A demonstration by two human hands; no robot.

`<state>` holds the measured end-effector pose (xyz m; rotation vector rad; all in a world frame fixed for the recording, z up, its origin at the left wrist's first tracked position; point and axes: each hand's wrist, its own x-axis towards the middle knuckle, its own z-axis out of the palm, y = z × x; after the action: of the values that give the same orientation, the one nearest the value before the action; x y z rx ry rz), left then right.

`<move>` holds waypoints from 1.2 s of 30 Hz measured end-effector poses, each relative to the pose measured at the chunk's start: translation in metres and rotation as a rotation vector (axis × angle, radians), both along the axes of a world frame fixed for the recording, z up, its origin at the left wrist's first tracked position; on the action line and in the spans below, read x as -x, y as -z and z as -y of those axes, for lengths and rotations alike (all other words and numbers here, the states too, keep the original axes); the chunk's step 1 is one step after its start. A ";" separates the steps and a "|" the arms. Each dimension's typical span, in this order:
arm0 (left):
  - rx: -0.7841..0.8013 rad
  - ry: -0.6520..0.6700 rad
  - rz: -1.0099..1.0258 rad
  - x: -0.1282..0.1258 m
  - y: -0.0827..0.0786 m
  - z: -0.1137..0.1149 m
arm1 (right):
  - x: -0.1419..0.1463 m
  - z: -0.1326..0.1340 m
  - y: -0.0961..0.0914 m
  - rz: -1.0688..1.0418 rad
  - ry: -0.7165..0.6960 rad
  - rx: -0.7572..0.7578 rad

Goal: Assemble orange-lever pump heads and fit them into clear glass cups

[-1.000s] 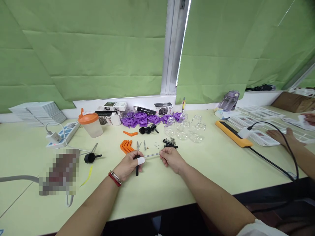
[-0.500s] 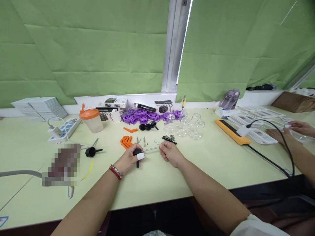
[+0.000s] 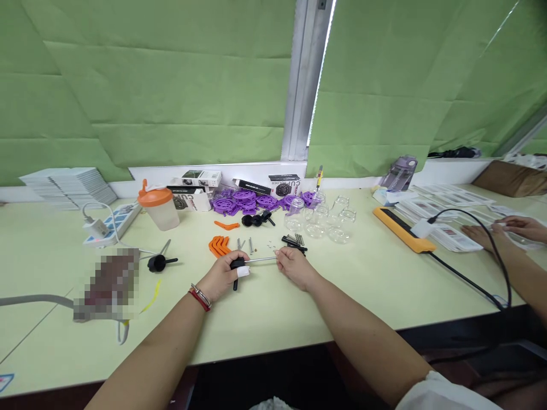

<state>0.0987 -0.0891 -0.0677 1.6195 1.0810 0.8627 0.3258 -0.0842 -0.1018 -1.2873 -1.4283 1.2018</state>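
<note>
My left hand (image 3: 223, 277), its thumb wrapped in white, is closed around a black plastic part (image 3: 237, 263) with a short stem pointing down. A thin metal rod (image 3: 260, 259) runs from that part to the right. At its far end the rod is pinched by the fingertips of my right hand (image 3: 297, 267). Just beyond my hands lie orange curved pieces (image 3: 220, 246), metal pins (image 3: 250, 245), tiny bits (image 3: 270, 246), and springs beside black rods (image 3: 294, 244). A similar black part (image 3: 158, 263) rests to the left.
Purple plastic pieces (image 3: 245, 200), clear cups (image 3: 316, 228) and small boxes (image 3: 192, 199) line the back. An orange-lidded cup (image 3: 158, 208) and a white power strip (image 3: 117, 225) stand left. Rightward are an orange power strip (image 3: 401, 230) and another person's hands (image 3: 498, 236).
Both hands have shifted very slightly left, keeping the same hold on the black part and rod. At the right, the other person's far hand has moved slightly.
</note>
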 end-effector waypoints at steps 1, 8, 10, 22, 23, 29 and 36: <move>-0.005 0.001 -0.001 0.000 0.000 0.000 | 0.000 0.000 0.000 0.011 -0.003 -0.001; -0.007 0.011 -0.017 0.002 0.000 -0.001 | -0.001 -0.001 0.002 0.049 -0.026 -0.021; -0.004 0.008 -0.006 0.002 0.000 0.000 | -0.001 -0.001 0.002 0.051 -0.031 -0.027; -0.009 -0.001 -0.041 0.001 0.000 -0.001 | 0.002 0.005 -0.012 -0.192 0.021 0.143; -0.006 0.001 -0.034 0.001 0.000 -0.001 | 0.002 0.005 -0.013 -0.201 0.031 0.139; 0.008 0.001 -0.028 0.002 -0.001 -0.001 | -0.001 0.002 -0.012 -0.287 0.048 0.121; -0.002 0.010 -0.029 0.002 -0.001 -0.001 | -0.002 0.000 -0.010 -0.354 0.067 0.121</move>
<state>0.0970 -0.0877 -0.0668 1.6419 1.0913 0.8363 0.3276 -0.0839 -0.0922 -1.1240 -1.0640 1.4073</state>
